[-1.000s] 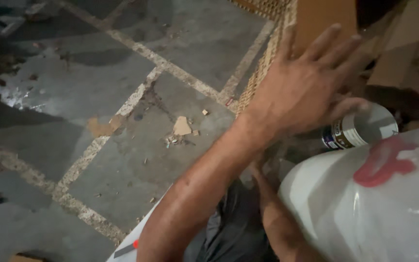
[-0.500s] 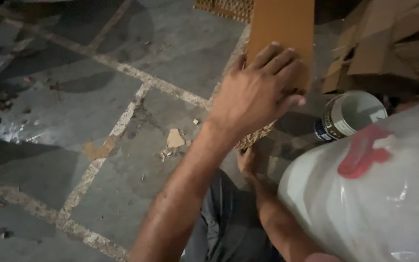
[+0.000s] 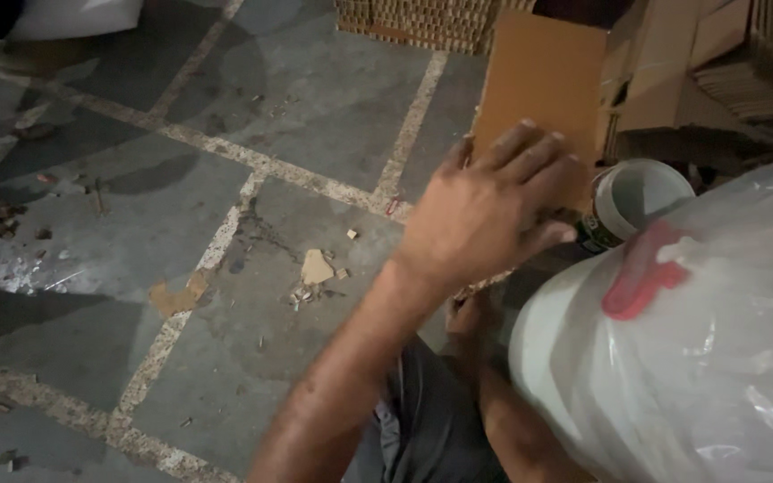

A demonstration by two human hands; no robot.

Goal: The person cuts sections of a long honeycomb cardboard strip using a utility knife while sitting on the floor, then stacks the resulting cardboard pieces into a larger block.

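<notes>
Pressing flat with the left hand [image 3: 494,210] against the lower part of a brown card [image 3: 539,80]. Fingers [image 3: 530,156] laid close together, straight, pointing up and to the right; not clamped on anything, only resting palm-down on the sheet, with the thumb along the near edge.

A second ago: splayed wide in the air, touching nothing. Half a second ago: already down on the card, beginning to close up. Now drawn together and settled lower on the sheet, so in contact and, by the look of it, steadying the card rather than reaching for it.

Beyond the fingertips: more of the same card, standing or leaning, then loose card pieces further off. Just right of the thumb, near but not clearly touching: an open white can [image 3: 637,192] lying on its side, mouth toward the camera. Right of and below the palm: a big white bag [image 3: 700,376] in clear plastic with a red mark [image 3: 641,273]. Left of the wrist, well apart: grey floor [image 3: 225,179] with pale seams and a small card scrap [image 3: 317,266].

Under the left forearm, in shadow: what may be the right hand [image 3: 469,315] at the card's lower edge. Too dark to tell whether open or gripping.
</notes>
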